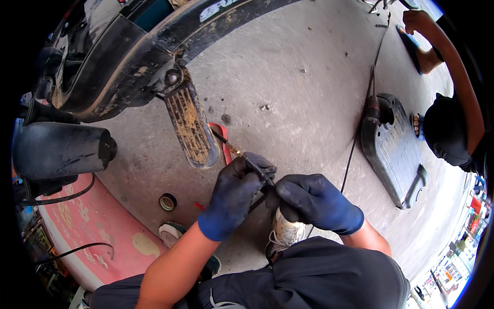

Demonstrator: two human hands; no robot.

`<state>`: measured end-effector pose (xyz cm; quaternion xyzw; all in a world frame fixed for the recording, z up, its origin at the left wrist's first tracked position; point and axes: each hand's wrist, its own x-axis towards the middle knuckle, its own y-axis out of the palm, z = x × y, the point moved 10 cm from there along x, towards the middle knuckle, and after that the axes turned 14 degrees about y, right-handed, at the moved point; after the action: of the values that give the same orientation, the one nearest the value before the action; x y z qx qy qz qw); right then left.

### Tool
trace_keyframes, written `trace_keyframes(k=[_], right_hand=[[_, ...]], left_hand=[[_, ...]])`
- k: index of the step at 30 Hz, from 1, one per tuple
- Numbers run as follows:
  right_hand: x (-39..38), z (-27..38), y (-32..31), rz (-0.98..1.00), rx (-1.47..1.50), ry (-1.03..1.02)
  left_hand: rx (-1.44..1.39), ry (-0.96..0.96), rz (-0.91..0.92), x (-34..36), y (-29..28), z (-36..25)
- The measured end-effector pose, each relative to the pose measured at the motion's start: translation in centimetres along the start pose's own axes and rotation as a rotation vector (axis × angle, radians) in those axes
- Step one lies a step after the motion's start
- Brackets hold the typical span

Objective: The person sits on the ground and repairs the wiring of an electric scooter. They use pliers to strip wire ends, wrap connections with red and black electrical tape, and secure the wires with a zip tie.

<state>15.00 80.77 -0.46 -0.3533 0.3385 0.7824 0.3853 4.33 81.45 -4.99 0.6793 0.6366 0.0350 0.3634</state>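
Note:
Both my hands wear dark blue and black work gloves and meet low in the middle of the view. My left hand is closed around a thin black cable with a brass-coloured fitting on its upper stretch. The fingertips of my right hand pinch at the cable's lower end, close against the left hand; the exact grip is partly hidden. Beyond the left hand, a red strip-like thing lies on the floor beside a dirt-caked footrest, which hangs from a black vehicle body.
A roll of black tape lies left of my shoes. At the left are a dark cylindrical part and a pink panel. A black plastic panel and a long cord lie to the right, near another person.

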Motion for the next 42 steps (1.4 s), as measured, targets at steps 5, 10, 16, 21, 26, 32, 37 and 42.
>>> trace_keyframes(k=[5,10,16,21,26,32,37,42], right_hand=[[-0.5,-0.2,-0.1,0.058,-0.007,0.081],[0.0,-0.7,0.3,-0.031,-0.173,-0.079],[1.4,-1.8,0.3,-0.003,0.248,0.064],[2.7,-1.8,-1.2,-0.223,0.220,-0.004],[-1.2,4.0,-1.6,-0.848,-0.680,-0.614],[-3.0,5.3,3.5,-0.731,-1.049,-0.930],[-4.6,4.6,-1.5,-0.974,-0.573,-0.725],[0.7,-2.4,-0.9,-0.240,-0.013,0.019]], left_hand=[[-0.007,-0.063,0.117,1.0,2.3,-0.1],[-0.104,-0.151,-0.068,1.5,-4.1,-2.0],[0.190,-0.063,0.106,1.0,-2.6,-2.7],[0.278,-0.023,0.016,1.0,-1.7,-2.0],[0.026,-0.251,0.006,0.6,-0.2,0.8],[0.282,-0.115,0.105,3.6,0.6,-0.2],[0.033,-0.149,0.104,3.1,0.7,-0.9],[0.006,-0.121,0.211,2.4,0.4,-1.2]])
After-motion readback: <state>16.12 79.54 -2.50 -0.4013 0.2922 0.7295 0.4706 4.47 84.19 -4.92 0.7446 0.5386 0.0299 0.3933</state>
